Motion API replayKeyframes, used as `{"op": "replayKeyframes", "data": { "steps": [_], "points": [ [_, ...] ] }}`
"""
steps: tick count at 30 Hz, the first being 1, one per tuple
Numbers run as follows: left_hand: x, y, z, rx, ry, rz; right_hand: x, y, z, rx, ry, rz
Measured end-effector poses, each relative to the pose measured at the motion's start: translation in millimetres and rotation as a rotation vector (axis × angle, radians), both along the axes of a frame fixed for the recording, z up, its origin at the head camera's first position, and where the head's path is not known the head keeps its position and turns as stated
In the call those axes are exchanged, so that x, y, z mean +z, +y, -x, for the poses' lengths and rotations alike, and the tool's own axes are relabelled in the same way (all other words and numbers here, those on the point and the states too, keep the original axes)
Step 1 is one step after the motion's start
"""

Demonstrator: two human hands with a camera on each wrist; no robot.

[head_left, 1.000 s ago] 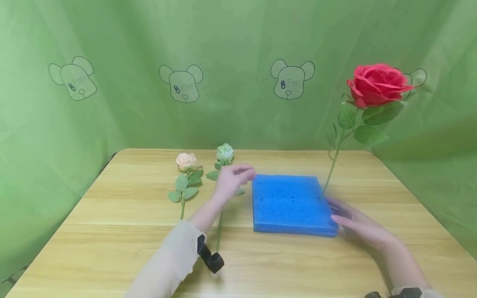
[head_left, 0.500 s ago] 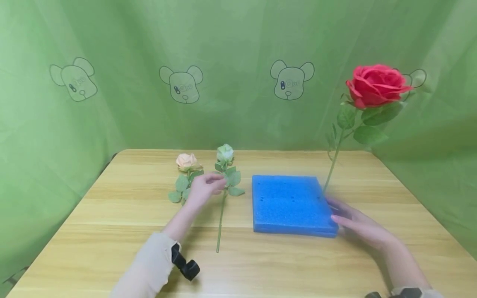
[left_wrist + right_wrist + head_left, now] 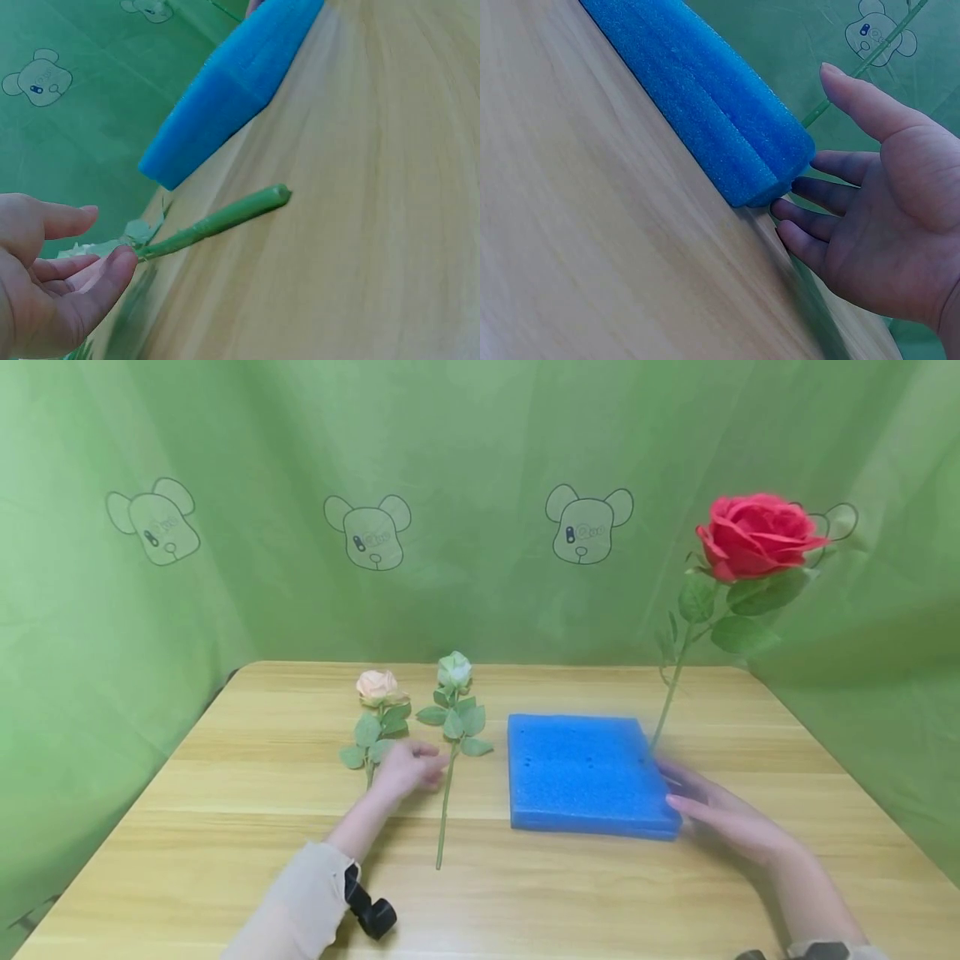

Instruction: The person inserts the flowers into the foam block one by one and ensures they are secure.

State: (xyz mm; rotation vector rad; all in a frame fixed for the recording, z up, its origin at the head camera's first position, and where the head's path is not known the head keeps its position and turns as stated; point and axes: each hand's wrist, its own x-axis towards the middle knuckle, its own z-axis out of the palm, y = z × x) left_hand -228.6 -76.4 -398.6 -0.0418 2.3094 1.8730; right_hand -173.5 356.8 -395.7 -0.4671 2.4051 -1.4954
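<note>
My left hand [image 3: 408, 770] hovers beside the stem of a pale green artificial rose [image 3: 453, 722], thumb and forefinger spread apart. In the left wrist view the rose's bare stem end [image 3: 247, 208] points past my fingertips. A peach rose [image 3: 378, 687] lies to the left, its lower stem hidden behind that hand. My right hand [image 3: 731, 814] rests its extended fingers against the right side of a blue foam block [image 3: 585, 777]. Standing upright in the block's right edge is a tall red rose [image 3: 757, 539]. Small holes dot the block's top.
Everything lies on a wooden table [image 3: 225, 860]. Behind it hangs a green curtain [image 3: 480, 435] printed with cartoon bear heads. A black wrist camera [image 3: 369, 906] sticks out from my left sleeve, low over the tabletop.
My left hand has moved left from the foam block's back corner, then down along the pale green rose toward its stem. My right hand, the block and the roses have stayed put.
</note>
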Motion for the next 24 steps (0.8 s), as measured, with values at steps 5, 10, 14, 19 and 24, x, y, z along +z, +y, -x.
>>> {"op": "replayKeyframes", "data": {
  "steps": [5,10,14,19,24],
  "points": [
    [-5.7,1.4,0.0,0.005,-0.034,0.016,0.2,-1,-0.6,0.002,0.004,-0.004],
    [-8.3,4.4,0.4,0.016,-0.034,0.03,-0.1,-1,-1.2,0.003,0.007,-0.005],
    [-9.3,8.8,1.6,0.023,-0.017,0.133,-0.8,-1,-0.9,0.002,0.014,-0.012],
    [-8.7,14.6,3.1,-0.002,0.024,0.334,-1.4,0,-0.2,-0.002,0.017,-0.017],
    [-6.3,17.7,4.1,-0.034,0.042,0.463,-1.1,1,0.1,0.002,0.015,-0.014]
  ]
}}
